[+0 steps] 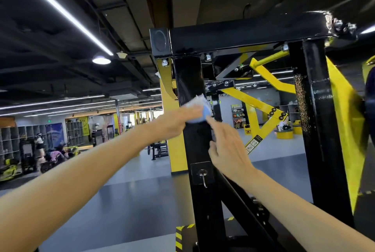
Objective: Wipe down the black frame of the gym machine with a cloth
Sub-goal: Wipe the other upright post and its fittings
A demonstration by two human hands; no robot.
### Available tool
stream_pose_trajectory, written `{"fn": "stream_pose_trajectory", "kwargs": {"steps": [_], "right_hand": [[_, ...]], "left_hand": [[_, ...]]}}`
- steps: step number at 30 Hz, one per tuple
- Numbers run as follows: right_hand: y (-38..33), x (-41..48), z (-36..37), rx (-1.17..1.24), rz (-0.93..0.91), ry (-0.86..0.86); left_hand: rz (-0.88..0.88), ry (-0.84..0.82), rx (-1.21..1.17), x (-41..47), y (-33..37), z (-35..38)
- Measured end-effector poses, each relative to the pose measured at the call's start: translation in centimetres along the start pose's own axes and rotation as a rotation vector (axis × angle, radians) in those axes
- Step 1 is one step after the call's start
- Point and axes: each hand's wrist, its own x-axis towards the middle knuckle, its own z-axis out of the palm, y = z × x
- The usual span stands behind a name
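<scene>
The gym machine's black frame (189, 77) rises straight ahead, with a top crossbar and two uprights. My left hand (175, 121) grips a blue and white cloth (199, 109) and holds it against the front of the left upright at about mid height. My right hand (227, 150) is just below and to the right of the cloth, its fingers straight, the fingertips touching the right edge of the same upright. The left hand looks motion-blurred.
A metal hook plate (203, 173) sits on the upright below my hands. Yellow lever arms (261, 107) cross behind the frame. The right black upright (322, 130) stands close by. Other machines and a person (39, 142) are far off at left.
</scene>
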Motion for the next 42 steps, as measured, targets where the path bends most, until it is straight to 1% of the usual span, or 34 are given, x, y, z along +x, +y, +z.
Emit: {"fn": "stream_pose_trajectory", "kwargs": {"steps": [1,2,3,5,6,8,9,10,13,15,17,19,22,25,28,29,31,33,34,35,37,39,42], "right_hand": [[0.2,-0.1,-0.2,0.054,0.056,-0.064],[0.3,-0.3,-0.6,0.093,0.102,-0.139],[0.1,-0.3,-1.0,0.124,0.153,-0.212],[-0.7,0.2,-1.9,0.235,0.25,-0.336],[-1.1,0.6,-2.4,0.349,0.31,-0.378],[-1.5,1.6,-3.2,0.617,0.432,-0.401],[-1.6,2.0,-3.4,0.718,0.499,-0.413],[-1.6,2.4,-3.6,0.786,0.562,-0.449],[-2.1,2.8,-3.7,0.939,0.737,-0.668],[-2.6,2.8,-3.7,1.044,0.817,-0.726],[-2.9,2.6,-3.5,1.128,0.868,-0.71],[-3.0,2.5,-3.2,1.135,0.909,-0.679],[-3.0,2.4,-2.6,1.15,1.033,-0.62],[-3.0,2.1,-2.2,1.163,1.085,-0.573],[-2.9,1.9,-1.7,1.224,1.158,-0.468],[-2.8,1.8,-1.5,1.248,1.176,-0.438],[-2.7,1.6,-1.1,1.314,1.2,-0.405],[-2.9,1.3,-0.9,1.341,1.182,-0.439],[-3.0,1.1,-0.8,1.32,1.166,-0.463],[-3.2,1.1,-0.8,1.294,1.153,-0.48],[-3.3,0.9,-0.7,1.27,1.146,-0.455],[-3.0,1.0,-0.6,1.309,1.176,-0.364],[-2.7,1.2,-0.7,1.419,1.228,-0.225]], "left_hand": [[-0.12,-0.151,-0.11,-0.6,1.2,0.9],[-0.362,-0.245,-0.353,-1.2,2.4,1.9],[-0.442,-0.283,-0.423,-1.7,3.1,2.1],[-0.472,-0.289,-0.535,-2.0,4.4,1.4],[-0.483,-0.252,-0.572,-2.1,4.7,0.9],[-0.513,-0.216,-0.678,-2.2,4.8,-0.2],[-0.525,-0.23,-0.718,-2.7,4.6,-0.5],[-0.565,-0.209,-0.785,-3.1,4.3,-0.7],[-0.697,-0.126,-1.001,-4.5,4.0,-0.6],[-0.744,-0.08,-1.071,-4.8,4.0,-0.7],[-0.773,-0.022,-1.106,-5.0,4.0,-0.9],[-0.825,0.028,-1.131,-5.5,3.9,-0.7],[-0.919,0.008,-1.154,-6.7,4.0,0.5],[-0.969,-0.016,-1.196,-8.1,3.7,1.4],[-1.021,0.028,-1.265,-8.9,3.3,1.7],[-1.032,0.069,-1.278,-9.0,3.3,1.7],[-1.061,0.237,-1.322,-8.8,3.4,2.1],[-1.104,0.472,-1.414,-8.4,3.9,3.0],[-1.119,0.561,-1.448,-8.2,4.2,3.6],[-1.124,0.609,-1.472,-8.1,4.6,4.1],[-1.096,0.593,-1.539,-7.6,5.3,5.2],[-1.076,0.567,-1.62,-7.0,5.6,5.5],[-1.11,0.56,-1.685,-5.6,5.3,5.2]]}}
